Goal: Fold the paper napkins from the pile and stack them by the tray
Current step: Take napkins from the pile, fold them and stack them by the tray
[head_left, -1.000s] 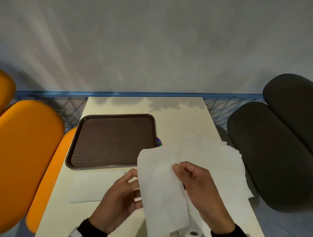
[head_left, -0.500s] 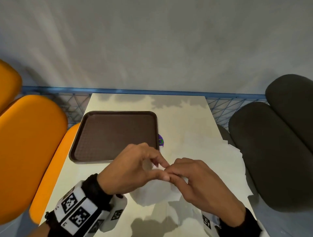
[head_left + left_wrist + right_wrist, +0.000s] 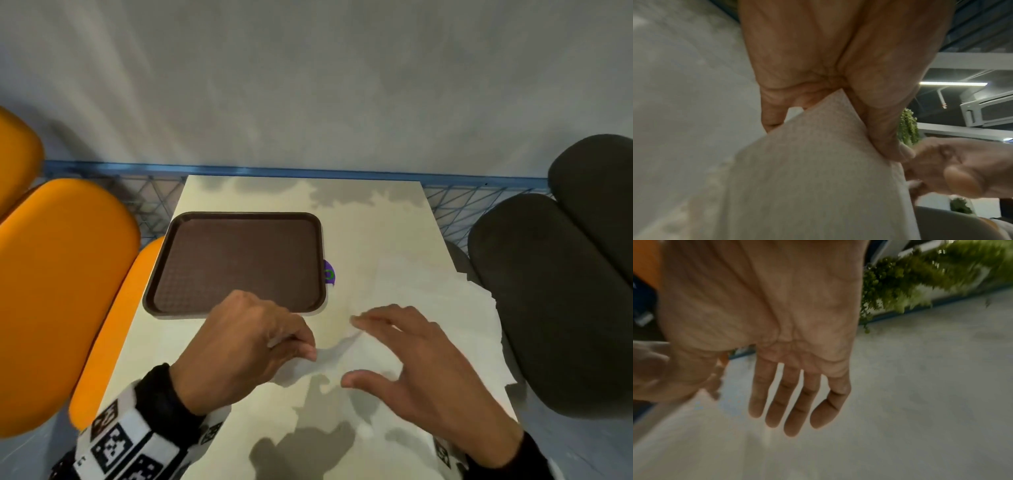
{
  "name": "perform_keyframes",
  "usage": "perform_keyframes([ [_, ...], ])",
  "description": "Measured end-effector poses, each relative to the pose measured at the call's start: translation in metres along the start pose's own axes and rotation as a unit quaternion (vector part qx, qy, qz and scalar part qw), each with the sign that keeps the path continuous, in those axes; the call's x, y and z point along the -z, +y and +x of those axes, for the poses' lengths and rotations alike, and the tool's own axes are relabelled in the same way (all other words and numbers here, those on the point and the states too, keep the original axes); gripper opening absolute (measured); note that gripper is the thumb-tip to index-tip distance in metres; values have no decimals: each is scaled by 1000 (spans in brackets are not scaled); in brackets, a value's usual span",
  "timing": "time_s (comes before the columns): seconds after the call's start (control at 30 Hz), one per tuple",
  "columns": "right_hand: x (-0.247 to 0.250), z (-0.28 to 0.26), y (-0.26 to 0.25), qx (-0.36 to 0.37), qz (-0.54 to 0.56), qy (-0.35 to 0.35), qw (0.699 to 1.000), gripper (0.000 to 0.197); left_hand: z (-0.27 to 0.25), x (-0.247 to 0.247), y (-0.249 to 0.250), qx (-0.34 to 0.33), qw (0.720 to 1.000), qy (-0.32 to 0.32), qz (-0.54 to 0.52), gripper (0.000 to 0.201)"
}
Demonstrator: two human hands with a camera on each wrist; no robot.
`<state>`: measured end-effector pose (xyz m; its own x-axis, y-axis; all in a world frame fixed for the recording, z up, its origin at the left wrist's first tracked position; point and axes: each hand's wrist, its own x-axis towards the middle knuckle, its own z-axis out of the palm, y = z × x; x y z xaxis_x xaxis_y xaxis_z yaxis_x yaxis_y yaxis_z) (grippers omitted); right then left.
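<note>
My left hand (image 3: 294,346) hovers low over the table, just in front of the brown tray (image 3: 236,216). It pinches a folded white napkin (image 3: 818,178) between thumb and fingers. Only an edge of the napkin (image 3: 301,370) shows under the hand in the head view. My right hand (image 3: 387,349) hovers open, with its fingers straight and spread, over the near edge of the loose napkin pile (image 3: 435,301). It holds nothing, and the right wrist view shows its bare palm (image 3: 793,337).
The cream table (image 3: 370,219) carries the tray at left and the pile at right. A small purple object (image 3: 329,274) peeks out by the tray's right rim. Orange seats (image 3: 65,281) flank the left side and dark seats (image 3: 548,291) the right. A blue wire fence (image 3: 455,205) runs behind.
A second ago both hands held a napkin up; then their fingertips met low over it. Now my right hand has let go and moved right, while the left keeps the napkin.
</note>
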<state>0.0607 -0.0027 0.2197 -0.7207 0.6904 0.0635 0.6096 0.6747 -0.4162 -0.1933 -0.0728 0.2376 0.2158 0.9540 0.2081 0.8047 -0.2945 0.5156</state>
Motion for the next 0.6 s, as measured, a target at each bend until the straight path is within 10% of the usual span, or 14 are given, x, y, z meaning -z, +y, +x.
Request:
perform_keyframes([
  [0.27, -32, 30, -18, 81, 86, -46, 992, 44, -37, 36, -22, 144, 965, 120, -186, 23],
  [0.43, -47, 59, -51, 127, 102, -136, 977, 48, -56, 19, -41, 245, 932, -114, -242, 109],
  [0.6, -90, 82, -54, 28, 231, -232, 944, 47, -86, -5, -94, 328, 873, -54, -357, 21],
])
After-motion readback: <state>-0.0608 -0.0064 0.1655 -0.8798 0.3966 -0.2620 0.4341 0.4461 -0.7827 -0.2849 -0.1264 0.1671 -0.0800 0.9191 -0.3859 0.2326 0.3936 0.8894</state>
